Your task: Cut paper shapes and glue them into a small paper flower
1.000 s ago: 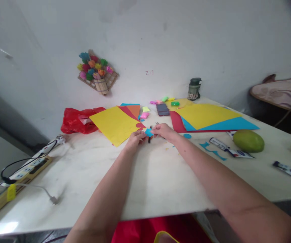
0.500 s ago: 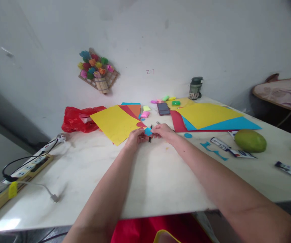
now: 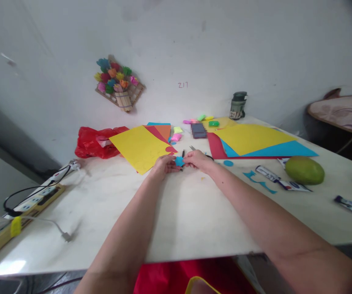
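A small blue star-shaped paper piece (image 3: 179,161) is held just above the table between my two hands. My right hand (image 3: 195,160) pinches its right side between thumb and fingertips. My left hand (image 3: 164,164) has its thumb at the left edge, with the fingers reaching underneath. Below the piece lies a thin black pen (image 3: 183,153), mostly covered by it. Scissors (image 3: 192,148) rest behind my right hand, which hides their middle. Red paper scraps (image 3: 171,150) lie just beyond my left hand, by a yellow sheet (image 3: 140,149).
Coloured sheets (image 3: 255,139) and a blue disc (image 3: 228,163) are at right. Blue offcuts (image 3: 258,182), glue-like tubes (image 3: 267,174) and a green mango-like fruit (image 3: 304,170) lie nearer. A red bag (image 3: 94,143) and power strip (image 3: 41,200) occupy the left; a bottle (image 3: 238,105) stands behind.
The left fingers have straightened a little beneath the blue piece, and the piece has turned slightly. Both hands stay at the same spot. The view has shifted slightly.
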Demonstrator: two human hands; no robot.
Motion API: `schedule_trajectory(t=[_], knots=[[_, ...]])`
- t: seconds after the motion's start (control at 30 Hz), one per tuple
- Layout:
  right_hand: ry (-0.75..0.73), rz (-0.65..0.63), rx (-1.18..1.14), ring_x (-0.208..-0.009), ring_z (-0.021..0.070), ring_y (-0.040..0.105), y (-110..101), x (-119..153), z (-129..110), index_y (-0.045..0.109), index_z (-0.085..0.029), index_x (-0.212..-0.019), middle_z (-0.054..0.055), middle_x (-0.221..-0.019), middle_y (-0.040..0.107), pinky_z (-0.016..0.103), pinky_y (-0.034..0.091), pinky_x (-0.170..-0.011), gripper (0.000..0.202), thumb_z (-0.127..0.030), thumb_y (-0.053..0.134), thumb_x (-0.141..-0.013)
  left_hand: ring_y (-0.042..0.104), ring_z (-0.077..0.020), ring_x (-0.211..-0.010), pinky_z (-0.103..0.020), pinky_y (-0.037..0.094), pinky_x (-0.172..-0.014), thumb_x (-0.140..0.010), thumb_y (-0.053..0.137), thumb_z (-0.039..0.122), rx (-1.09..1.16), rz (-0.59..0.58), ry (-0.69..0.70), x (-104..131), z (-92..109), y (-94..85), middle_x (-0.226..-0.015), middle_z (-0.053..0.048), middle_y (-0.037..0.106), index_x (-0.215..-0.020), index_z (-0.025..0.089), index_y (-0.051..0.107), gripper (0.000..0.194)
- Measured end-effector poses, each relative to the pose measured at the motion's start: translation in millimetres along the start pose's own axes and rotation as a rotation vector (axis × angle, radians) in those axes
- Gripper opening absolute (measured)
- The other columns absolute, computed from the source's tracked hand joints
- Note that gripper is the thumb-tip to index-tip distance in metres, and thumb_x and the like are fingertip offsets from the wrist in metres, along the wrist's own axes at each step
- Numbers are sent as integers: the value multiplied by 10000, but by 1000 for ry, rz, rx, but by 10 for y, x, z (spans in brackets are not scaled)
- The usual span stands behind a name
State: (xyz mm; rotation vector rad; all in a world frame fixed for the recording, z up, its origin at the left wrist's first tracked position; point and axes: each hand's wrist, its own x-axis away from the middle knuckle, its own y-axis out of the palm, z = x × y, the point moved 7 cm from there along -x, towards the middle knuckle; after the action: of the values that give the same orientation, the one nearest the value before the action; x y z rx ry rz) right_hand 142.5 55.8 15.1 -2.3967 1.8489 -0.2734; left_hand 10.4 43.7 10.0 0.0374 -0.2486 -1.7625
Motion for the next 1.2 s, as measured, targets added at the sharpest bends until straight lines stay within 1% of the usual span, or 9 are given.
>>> schedule_trajectory(t=[0.1, 0.2, 0.33, 0.43, 0.6, 0.73, 0.87, 1.07, 1.2], knots=[[-11, 1, 18, -331, 33, 329, 4, -2, 0, 563, -130, -633, -47, -408, 503, 177, 202, -345, 45, -163, 592, -640, 620, -179, -586, -337, 510, -631, -592, 640, 248, -59, -45, 21, 0, -6, 20, -660, -75, 619, -756, 119, 542, 231], [-36, 6, 78, -346, 40, 328, 5, -21, 11, 574, -136, -628, -52, -401, 487, 185, 216, -370, 48, -183, 586, -634, 593, -150, -537, -275, 483, -544, -569, 660, 227, -130, -31, 28, -18, -44, -11, -611, -62, 616, -725, 131, 532, 224], [-60, -38, 147, -382, 53, 360, 36, -34, 23, 593, -139, -623, -61, -401, 466, 194, 259, -426, 96, -235, 589, -617, 483, -90, -410, -194, 326, -389, -580, 649, 274, -262, -25, 43, -33, -52, -40, -498, -24, 556, -670, 140, 545, 192], [-49, -103, 174, -384, 40, 337, 75, -11, 27, 591, -135, -622, -73, -403, 443, 198, 272, -460, 144, -278, 582, -623, 386, -64, -375, -201, 233, -373, -578, 639, 290, -437, 11, 84, -4, 43, -73, -440, 10, 484, -595, 143, 571, 163], [-90, -189, 291, -411, 42, 384, 136, 34, 3, 622, -137, -675, -60, -421, 470, 204, 292, -483, 216, -337, 541, -673, 424, -102, -474, -224, 284, -452, -554, 638, 281, -794, 23, 144, 59, 238, -117, -492, 2, 528, -531, 162, 623, 121], [-99, -121, 423, -416, 54, 419, 108, 13, 18, 636, -158, -698, -62, -418, 484, 230, 348, -526, 181, -304, 530, -686, 454, -131, -512, -238, 303, -480, -504, 662, 261, -934, 23, 155, 42, 263, -160, -509, 4, 550, -515, 192, 646, 71], [-105, -89, 450, -421, 63, 433, 90, -11, 40, 636, -167, -691, -54, -433, 497, 249, 376, -540, 181, -306, 521, -697, 472, -149, -546, -237, 303, -481, -461, 698, 255, -1037, 86, 211, 14, 271, -185, -563, -8, 567, -521, 214, 642, 92], [-84, -72, 493, -415, 64, 433, 84, 13, 15, 642, -172, -771, -54, -434, 489, 249, 393, -539, 181, -284, 519, -701, 509, -189, -667, -246, 347, -565, -509, 684, 277, -1048, 177, 217, 8, 306, -261, -701, -38, 588, -661, 218, 664, 163], [-92, -62, 610, -415, 74, 459, 99, 51, -42, 645, -208, -850, -43, -486, 530, 229, 385, -505, 210, -281, 516, -701, 495, -224, -774, -251, 340, -617, -474, 694, 229, -996, 237, 224, 3, 334, -327, -728, -56, 572, -604, 213, 658, 136]])
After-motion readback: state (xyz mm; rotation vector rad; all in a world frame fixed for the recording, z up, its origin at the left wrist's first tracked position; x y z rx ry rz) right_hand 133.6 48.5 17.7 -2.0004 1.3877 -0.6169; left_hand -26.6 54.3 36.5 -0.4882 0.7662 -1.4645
